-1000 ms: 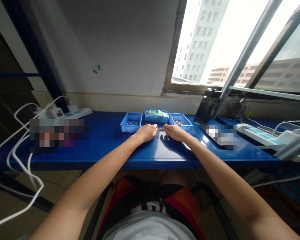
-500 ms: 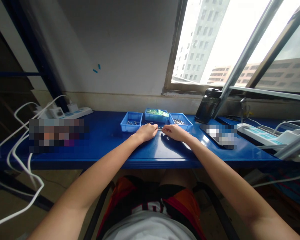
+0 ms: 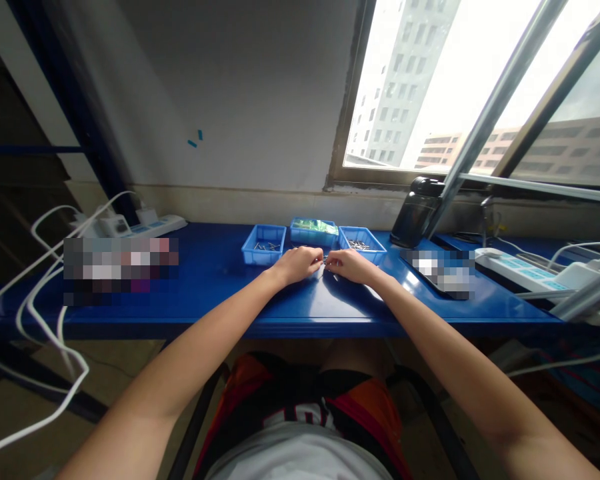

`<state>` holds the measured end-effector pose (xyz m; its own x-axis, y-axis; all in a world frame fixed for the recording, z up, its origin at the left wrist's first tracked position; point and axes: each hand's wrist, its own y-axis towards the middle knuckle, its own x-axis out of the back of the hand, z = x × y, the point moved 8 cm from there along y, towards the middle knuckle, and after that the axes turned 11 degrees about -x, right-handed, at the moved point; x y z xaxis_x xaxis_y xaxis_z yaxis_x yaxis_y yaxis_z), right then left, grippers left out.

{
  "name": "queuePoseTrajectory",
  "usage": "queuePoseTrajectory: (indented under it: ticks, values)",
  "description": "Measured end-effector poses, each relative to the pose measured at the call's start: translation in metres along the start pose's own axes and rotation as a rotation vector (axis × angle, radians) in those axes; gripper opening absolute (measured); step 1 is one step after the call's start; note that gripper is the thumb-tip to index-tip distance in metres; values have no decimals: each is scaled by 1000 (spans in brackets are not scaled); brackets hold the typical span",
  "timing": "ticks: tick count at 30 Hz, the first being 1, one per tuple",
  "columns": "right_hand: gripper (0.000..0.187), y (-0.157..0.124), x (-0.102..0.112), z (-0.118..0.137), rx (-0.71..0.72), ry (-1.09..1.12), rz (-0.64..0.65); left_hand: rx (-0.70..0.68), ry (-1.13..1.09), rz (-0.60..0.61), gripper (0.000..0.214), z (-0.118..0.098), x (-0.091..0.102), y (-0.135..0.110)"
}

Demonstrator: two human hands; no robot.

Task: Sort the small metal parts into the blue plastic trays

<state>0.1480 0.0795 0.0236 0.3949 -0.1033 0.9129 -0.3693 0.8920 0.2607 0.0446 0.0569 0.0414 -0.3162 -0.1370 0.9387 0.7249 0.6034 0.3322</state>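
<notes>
My left hand [image 3: 303, 264] is closed above the blue table [image 3: 220, 293], its fingertips pinched together at the right. Facing it, my right hand [image 3: 351, 266] is closed too, thumb and fingers pinching. Between the two sets of fingertips shows a small shiny metal piece [image 3: 325, 263], mostly hidden and too small to name. Left of the hands stands a blue bin [image 3: 261, 257] holding several thin metal pieces. Another blue bin [image 3: 375, 256], with many small metal pieces, stands just behind my right hand. Behind both, a third blue bin [image 3: 300, 237] carries a green shiny packet [image 3: 316, 227].
A black bottle [image 3: 416, 212] stands at the back right, with a phone-like flat object [image 3: 450, 291], partly blurred out, before it. White power strips lie at right [image 3: 520, 269] and left [image 3: 167, 225]. White cables [image 3: 45, 327] hang over the left table edge.
My left hand has moved slightly right, so the fingertips of both hands are closer together. The thin metal seen between them before is now mostly covered.
</notes>
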Motion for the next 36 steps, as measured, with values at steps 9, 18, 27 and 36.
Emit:
queuePoseTrajectory:
  ticks: [9,18,27,36]
  values:
    - [25,-1,4,5,-2,72,-25,-74,-12,-68,25,3,-4,3]
    - [24,1,1,1,-9,96,-4,-92,-27,-90,18,-5,2,2]
    - [21,-1,4,-1,-37,32,-16,63,60,13,19,3,1,-2]
    - [21,-1,3,-1,-5,41,-8,58,66,21,18,5,-2,-1]
